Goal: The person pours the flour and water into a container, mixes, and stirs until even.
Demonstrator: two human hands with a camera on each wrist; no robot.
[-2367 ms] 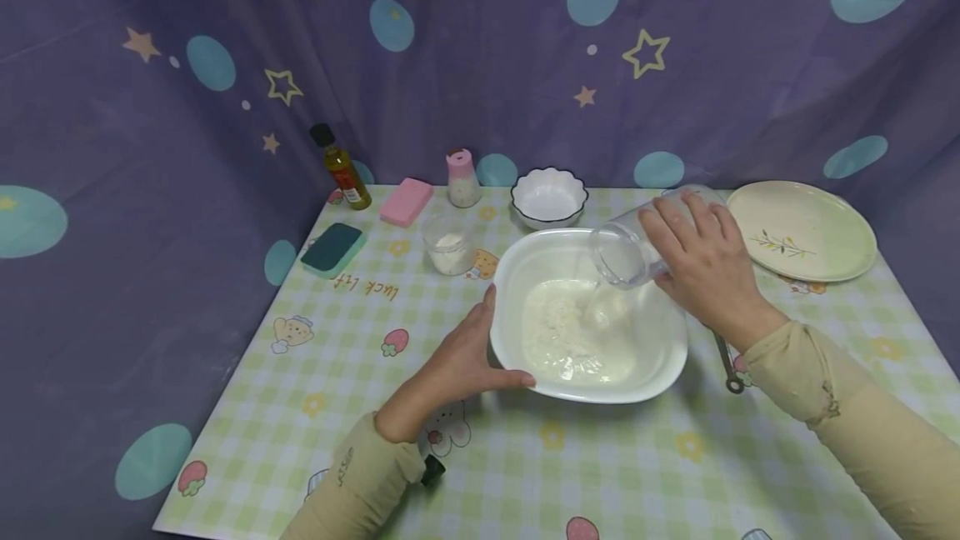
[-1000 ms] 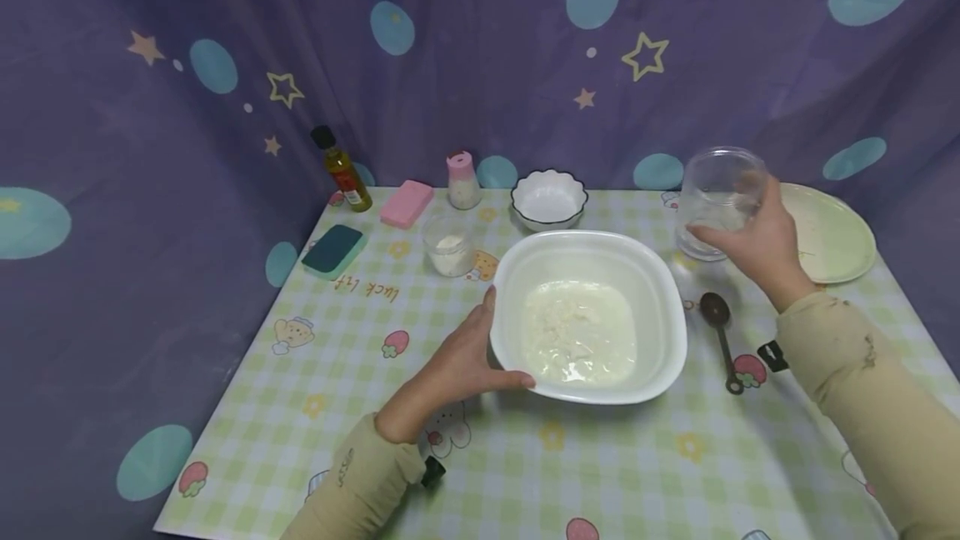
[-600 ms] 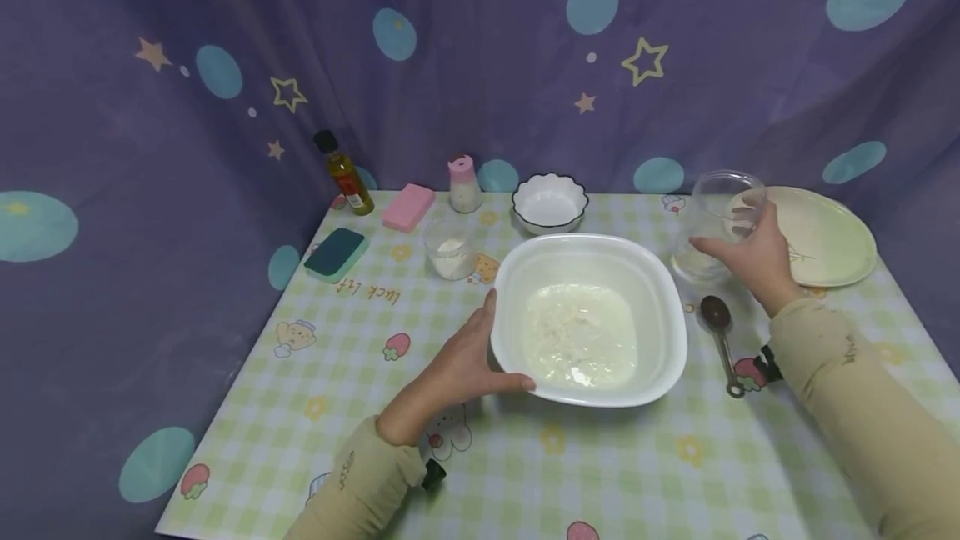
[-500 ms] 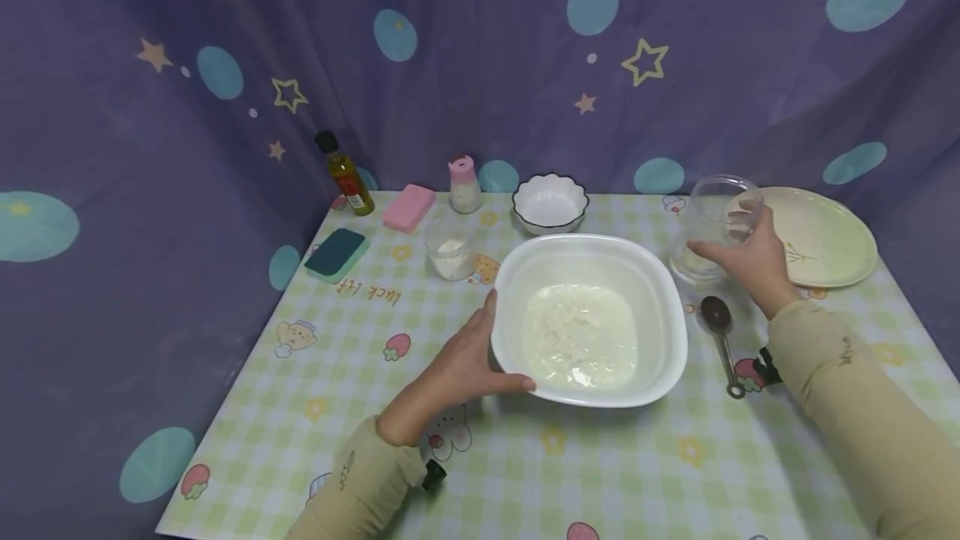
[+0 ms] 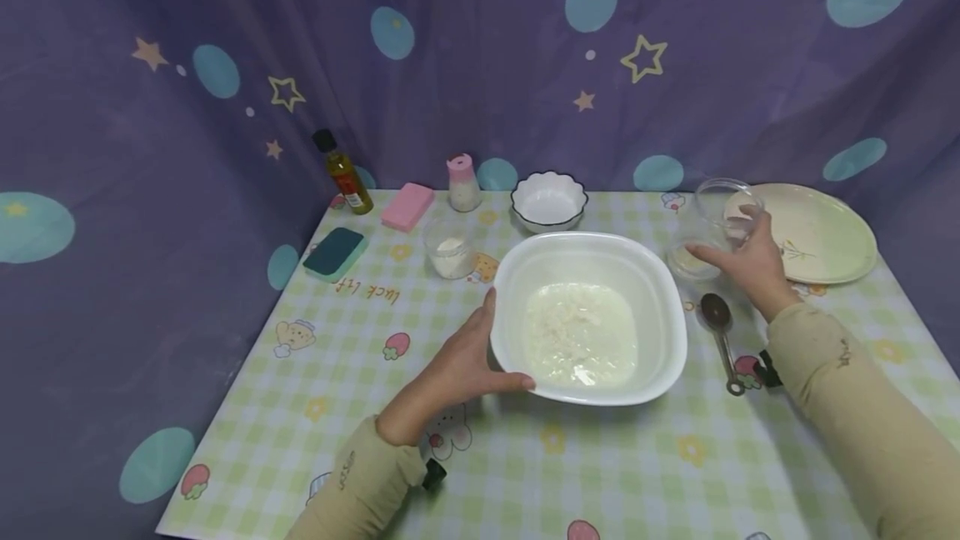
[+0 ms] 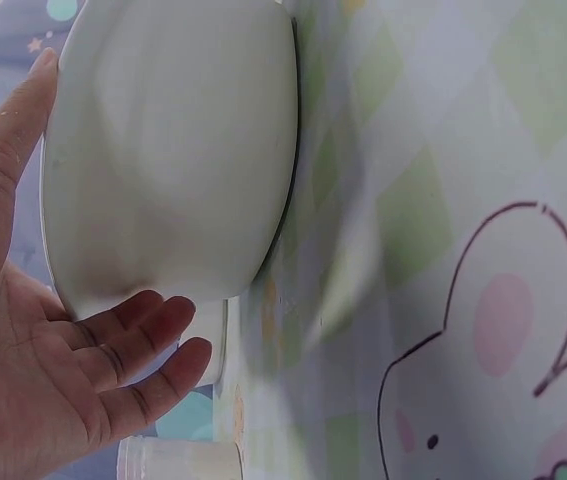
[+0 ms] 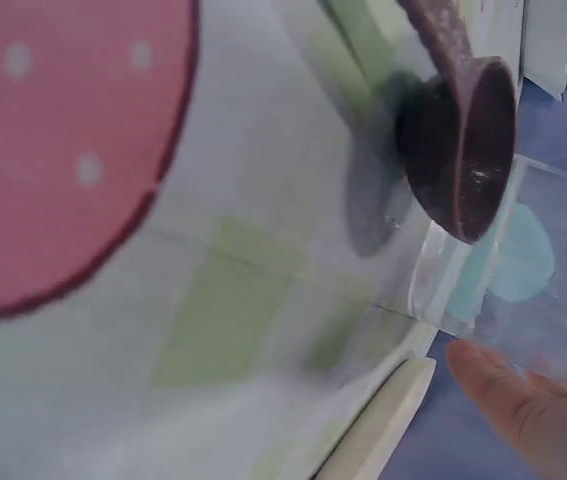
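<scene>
A white basin (image 5: pixel 663 357) holding pale liquid with whitish lumps stands mid-table. My left hand (image 5: pixel 465 365) grips its left side, thumb at the near rim. In the left wrist view the fingers (image 6: pixel 148 335) bend against the basin's outer wall. To the right of the basin, my right hand (image 5: pixel 753 261) holds a clear plastic cup (image 5: pixel 697 227), thumb on the near side and fingers round the far side. The cup looks upright, its base at the tablecloth. Only part of the right hand shows in the right wrist view, beside the clear cup wall (image 7: pixel 563 260).
A dark brown spoon (image 5: pixel 717 323) lies right of the basin, near an oval plate (image 5: pixel 832 232). Behind stand a scalloped bowl (image 5: pixel 550 200), a pink-topped shaker (image 5: pixel 463 186) and a small clear cup of white powder (image 5: pixel 450 255). Farther left are two sponges (image 5: pixel 335 254) and an oil bottle (image 5: pixel 345 177).
My right hand was tipping the clear cup over the basin, pouring liquid in. It then carried the cup right, upright, and lowered it beside the plate. The left hand stayed on the basin.
</scene>
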